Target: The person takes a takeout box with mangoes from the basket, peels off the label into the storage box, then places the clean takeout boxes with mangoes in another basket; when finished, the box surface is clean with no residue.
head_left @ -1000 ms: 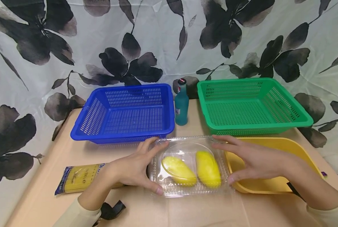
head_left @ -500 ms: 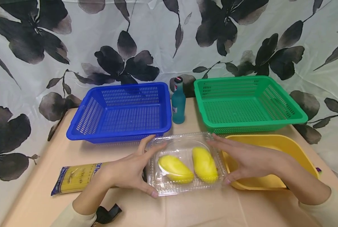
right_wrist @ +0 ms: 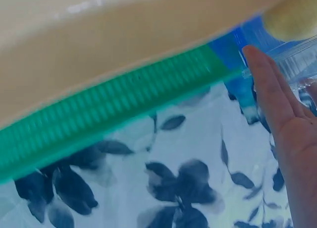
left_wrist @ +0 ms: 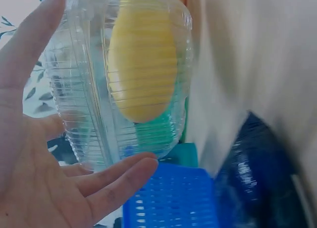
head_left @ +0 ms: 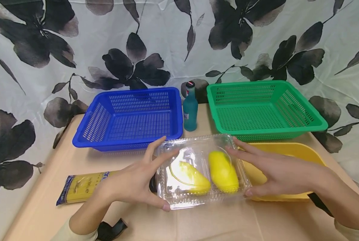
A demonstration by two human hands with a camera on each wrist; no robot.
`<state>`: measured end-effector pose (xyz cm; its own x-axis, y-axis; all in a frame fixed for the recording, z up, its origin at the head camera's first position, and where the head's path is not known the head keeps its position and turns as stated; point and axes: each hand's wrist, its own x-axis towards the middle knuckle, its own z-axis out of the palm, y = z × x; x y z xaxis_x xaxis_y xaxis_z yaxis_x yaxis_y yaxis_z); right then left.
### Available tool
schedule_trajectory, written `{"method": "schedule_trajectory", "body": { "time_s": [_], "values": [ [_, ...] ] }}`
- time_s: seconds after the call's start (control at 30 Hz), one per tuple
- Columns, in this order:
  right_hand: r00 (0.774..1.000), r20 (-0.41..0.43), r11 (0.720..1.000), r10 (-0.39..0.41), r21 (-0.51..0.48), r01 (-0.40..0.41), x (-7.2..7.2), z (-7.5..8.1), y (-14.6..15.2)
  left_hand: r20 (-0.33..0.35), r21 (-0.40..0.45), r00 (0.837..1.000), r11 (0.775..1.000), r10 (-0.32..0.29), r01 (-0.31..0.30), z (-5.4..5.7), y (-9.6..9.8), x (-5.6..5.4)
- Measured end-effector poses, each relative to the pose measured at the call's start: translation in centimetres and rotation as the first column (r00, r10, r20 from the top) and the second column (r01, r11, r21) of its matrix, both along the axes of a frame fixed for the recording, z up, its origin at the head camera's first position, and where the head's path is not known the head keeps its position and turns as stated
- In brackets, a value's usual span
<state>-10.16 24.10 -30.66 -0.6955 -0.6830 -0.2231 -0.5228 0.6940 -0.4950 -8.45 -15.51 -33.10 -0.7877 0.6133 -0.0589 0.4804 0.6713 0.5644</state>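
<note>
Two yellow mangoes (head_left: pixel 223 172) lie inside a clear plastic clamshell box (head_left: pixel 186 202) in the head view. Its lid is down, and the box hangs slightly tilted, right side higher. My left hand (head_left: pixel 135 184) grips the left side, thumb at the near corner and fingers along the top. On the opposite side my right hand (head_left: pixel 283 172) holds the edge between thumb and fingers. The left wrist view shows one mango (left_wrist: pixel 143 64) through the ribbed wall, with the table apart from the box. Only part of my right hand (right_wrist: pixel 280 104) shows in the right wrist view.
A blue basket (head_left: pixel 107 144) and a green basket (head_left: pixel 272 134) stand at the back, with a blue bottle (head_left: pixel 190 112) between them. A yellow tray (head_left: pixel 305 149) sits at the right, partly behind my right hand. Left lies a packet of spaghetti (head_left: pixel 83 187).
The box has risen a little in both hands and tilted, its right side going up. Both hands keep hold of it. The baskets and bottle stay put; the view shifted slightly.
</note>
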Motion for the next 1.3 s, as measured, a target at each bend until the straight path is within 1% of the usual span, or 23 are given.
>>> {"method": "schedule_trajectory", "body": {
  "time_s": [0.13,0.2,0.3,0.4,0.5,0.57,0.63,0.7,0.77,0.8,0.9,0.93,1.03,1.07,1.13,1.2,1.27,1.3],
  "values": [
    [0.999,-0.047,0.999,-0.023,-0.031,0.022,0.0,1.0,0.5,-0.042,0.016,0.999,1.0,0.018,-0.017,1.1,0.3,-0.3],
    [0.997,-0.073,0.999,-0.036,-0.034,0.034,-0.1,1.4,0.9,-0.069,0.028,0.998,1.0,0.013,-0.011,1.6,0.5,-0.5],
    [0.993,-0.108,0.998,-0.053,-0.031,0.05,-0.1,1.8,1.5,-0.115,0.042,0.993,0.999,-0.012,0.017,2.2,0.8,-0.9],
    [0.99,-0.129,0.997,-0.063,-0.058,0.056,-0.2,2.1,2.1,-0.157,0.047,0.987,0.998,-0.022,0.029,2.8,1.4,-1.5],
    [0.984,-0.162,0.994,-0.07,-0.096,0.054,-0.3,2.5,2.6,-0.222,0.048,0.975,0.998,-0.026,0.037,3.2,2.0,-2.3],
    [0.972,-0.22,0.993,-0.081,-0.105,0.059,-0.4,2.8,3.0,-0.272,0.059,0.962,0.997,-0.034,0.052,3.3,2.7,-2.9],
    [0.953,-0.283,0.991,-0.104,-0.11,0.076,-0.5,3.0,3.3,-0.311,0.081,0.95,0.994,-0.038,0.067,3.4,3.5,-3.5],
    [0.925,-0.354,0.987,-0.141,-0.123,0.103,-0.6,3.1,3.7,-0.335,0.11,0.941,0.991,-0.036,0.077,3.4,4.6,-4.1],
    [0.896,-0.412,0.981,-0.165,-0.163,0.105,-0.9,2.9,4.3,-0.347,0.138,0.937,0.987,-0.03,0.083,3.4,5.7,-4.6],
    [0.884,-0.433,0.978,-0.176,-0.176,0.108,-1.1,2.8,4.7,-0.35,0.148,0.936,0.985,-0.032,0.089,3.3,6.3,-4.8],
    [0.859,-0.475,0.97,-0.191,-0.224,0.093,-1.6,2.8,5.7,-0.376,0.162,0.926,0.981,-0.043,0.111,3.2,7.7,-5.3],
    [0.854,-0.483,0.969,-0.191,-0.235,0.083,-1.8,2.8,6.1,-0.386,0.165,0.921,0.979,-0.047,0.119,3.2,8.1,-5.4],
    [0.851,-0.487,0.961,-0.195,-0.27,0.066,-2.6,2.8,7.2,-0.423,0.194,0.905,0.971,-0.045,0.139,3.2,9.2,-5.9],
    [0.852,-0.483,0.958,-0.204,-0.278,0.072,-2.9,2.8,7.5,-0.436,0.214,0.899,0.966,-0.039,0.146,3.1,9.6,-6.2],
    [0.849,-0.476,0.953,-0.228,-0.287,0.095,-3.6,2.7,8.4,-0.446,0.278,0.895,0.948,-0.015,0.155,2.8,10.7,-6.9],
    [0.848,-0.469,0.949,-0.246,-0.296,0.112,-4.4,2.6,9.2,-0.451,0.339,0.893,0.927,0.008,0.162,2.3,11.8,-7.5],
    [0.849,-0.459,0.946,-0.262,-0.294,0.134,-5.1,2.5,9.9,-0.444,0.389,0.896,0.906,0.026,0.167,1.6,13.0,-8.2],
    [0.851,-0.454,0.946,-0.265,-0.293,0.139,-5.5,2.4,10.2,-0.439,0.403,0.898,0.9,0.03,0.167,1.3,13.5,-8.5]
  ]
}}
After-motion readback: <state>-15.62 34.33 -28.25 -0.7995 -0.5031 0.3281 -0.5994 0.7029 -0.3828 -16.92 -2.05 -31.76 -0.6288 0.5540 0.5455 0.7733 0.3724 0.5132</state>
